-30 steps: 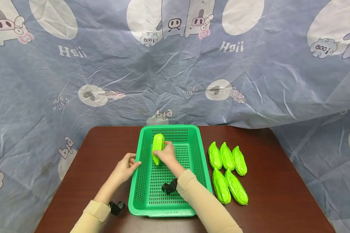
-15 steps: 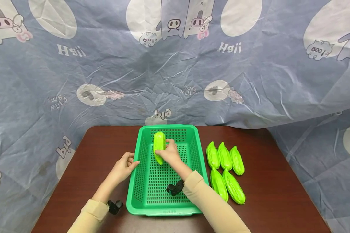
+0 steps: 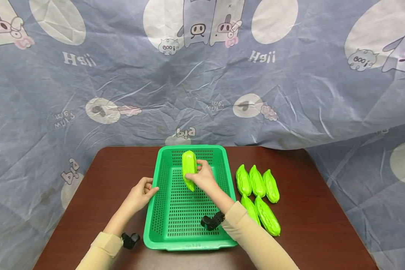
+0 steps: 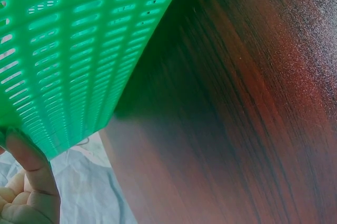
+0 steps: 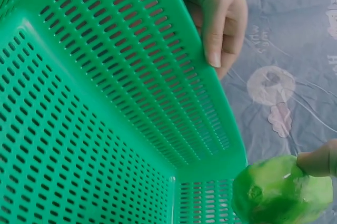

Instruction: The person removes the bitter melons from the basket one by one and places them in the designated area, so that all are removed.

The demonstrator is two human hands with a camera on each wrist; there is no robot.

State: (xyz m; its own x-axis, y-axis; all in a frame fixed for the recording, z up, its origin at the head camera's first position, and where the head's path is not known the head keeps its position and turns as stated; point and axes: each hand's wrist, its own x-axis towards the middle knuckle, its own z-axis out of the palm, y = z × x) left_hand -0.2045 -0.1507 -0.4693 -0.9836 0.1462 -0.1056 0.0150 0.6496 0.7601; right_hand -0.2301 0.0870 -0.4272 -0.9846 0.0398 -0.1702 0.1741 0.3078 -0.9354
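My right hand (image 3: 204,178) holds a bright green bitter melon (image 3: 189,165) over the back part of a green plastic basket (image 3: 151,221), thumb on the near side. In the right wrist view the melon's rounded end (image 5: 279,190) shows at lower right, with the thumb on it. My left hand (image 3: 141,194) grips the basket's left rim, thumb on top and fingers curled outside, as the right wrist view also shows. Several more bitter melons (image 3: 257,182) lie in two rows on the table, right of the basket; the right sleeve partly covers one in the near row.
The basket stands on a dark brown wooden table (image 3: 307,210); its slotted floor (image 3: 189,217) shows below the held melon. A grey-blue patterned cloth (image 3: 202,82) hangs behind the table and at its sides. Black wrist cameras (image 3: 131,240) sit on both wrists.
My right hand has moved right and slightly up with the bitter melon, away from the basket's left wall. The left hand stays on the rim. The whole head view has shifted slightly left.
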